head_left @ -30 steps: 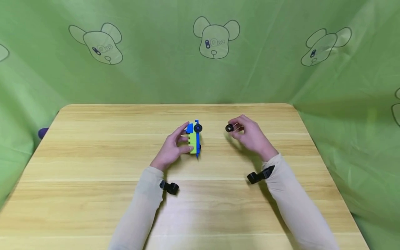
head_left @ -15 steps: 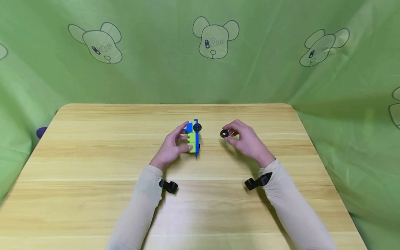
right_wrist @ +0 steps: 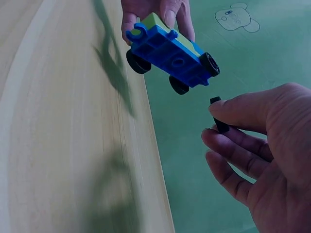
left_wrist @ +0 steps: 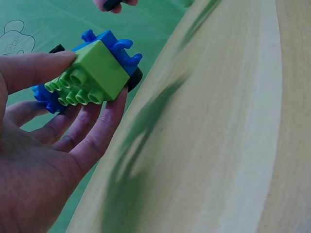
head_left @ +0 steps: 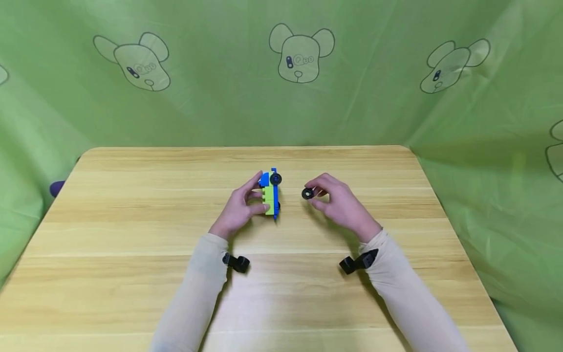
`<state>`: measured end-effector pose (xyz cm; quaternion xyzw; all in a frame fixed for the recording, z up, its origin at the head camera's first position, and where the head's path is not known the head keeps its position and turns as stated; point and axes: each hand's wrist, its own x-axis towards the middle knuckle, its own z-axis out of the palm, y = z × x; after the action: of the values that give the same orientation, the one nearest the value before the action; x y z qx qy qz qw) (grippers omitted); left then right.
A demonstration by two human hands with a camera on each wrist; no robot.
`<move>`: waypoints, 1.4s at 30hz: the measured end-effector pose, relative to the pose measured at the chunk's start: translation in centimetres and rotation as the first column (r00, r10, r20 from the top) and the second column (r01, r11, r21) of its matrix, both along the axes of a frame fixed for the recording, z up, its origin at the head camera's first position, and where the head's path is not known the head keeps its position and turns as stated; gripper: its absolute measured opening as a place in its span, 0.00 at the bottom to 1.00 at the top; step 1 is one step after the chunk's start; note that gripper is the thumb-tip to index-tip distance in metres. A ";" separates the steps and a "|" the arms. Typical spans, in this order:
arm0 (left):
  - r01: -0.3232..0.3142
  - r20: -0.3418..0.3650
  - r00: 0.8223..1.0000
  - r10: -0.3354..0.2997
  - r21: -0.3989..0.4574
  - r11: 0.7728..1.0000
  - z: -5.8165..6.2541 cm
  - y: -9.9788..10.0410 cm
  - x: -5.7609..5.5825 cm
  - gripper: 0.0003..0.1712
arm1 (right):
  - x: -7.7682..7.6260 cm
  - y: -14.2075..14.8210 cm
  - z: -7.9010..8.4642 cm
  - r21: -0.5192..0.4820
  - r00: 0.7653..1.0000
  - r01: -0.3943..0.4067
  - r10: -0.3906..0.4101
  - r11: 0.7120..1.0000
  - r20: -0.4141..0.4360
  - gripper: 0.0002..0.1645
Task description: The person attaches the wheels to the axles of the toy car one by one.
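My left hand (head_left: 237,209) grips a toy car (head_left: 270,199) built of lime-green and blue blocks, thumb on one side and fingers on the other. Its studs face the palm, and its blue underside is turned toward the right hand. In the right wrist view, three black wheels show on the blue base (right_wrist: 170,56), and a bare blue peg (right_wrist: 173,34) sticks out near the hooked end. My right hand (head_left: 342,203) pinches a loose black wheel (right_wrist: 222,126) between thumb and fingertips. A short gap separates that wheel from the car.
Both hands are above a light wooden table (head_left: 281,293), where their shadows fall. A green curtain (head_left: 220,107) with printed animal heads hangs behind and beside it. A purple object (head_left: 56,188) shows past the table's left edge. Black wrist cameras (head_left: 358,262) sit on both sleeves.
My right hand has come left and slightly nearer the body with the wheel, narrowing the gap to the toy car. The left hand has kept its grip, almost still.
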<state>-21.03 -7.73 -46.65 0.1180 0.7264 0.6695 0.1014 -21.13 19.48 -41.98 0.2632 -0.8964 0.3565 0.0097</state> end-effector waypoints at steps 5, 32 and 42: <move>0.005 0.029 1.000 -0.005 0.003 1.000 -0.5 -0.1 0.3 0.53 | 0.6 -0.4 -0.4 0.029 1.000 -0.004 0.003 1.000 0.026 0.21; 0.024 0.029 0.999 -0.024 -0.001 1.000 3.3 0.2 1.5 0.50 | 2.3 -2.6 -0.4 0.093 0.998 -0.054 0.055 0.994 -0.003 0.24; 0.026 0.026 0.999 -0.026 0.015 1.000 0.4 0.2 0.1 0.53 | 2.7 -4.0 -0.6 0.028 0.993 -0.110 0.111 0.994 -0.050 0.24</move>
<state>-20.96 -7.58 -46.24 0.1193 0.7184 0.6750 0.1186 -18.45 15.51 -42.61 0.3217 -0.8844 0.3381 0.0096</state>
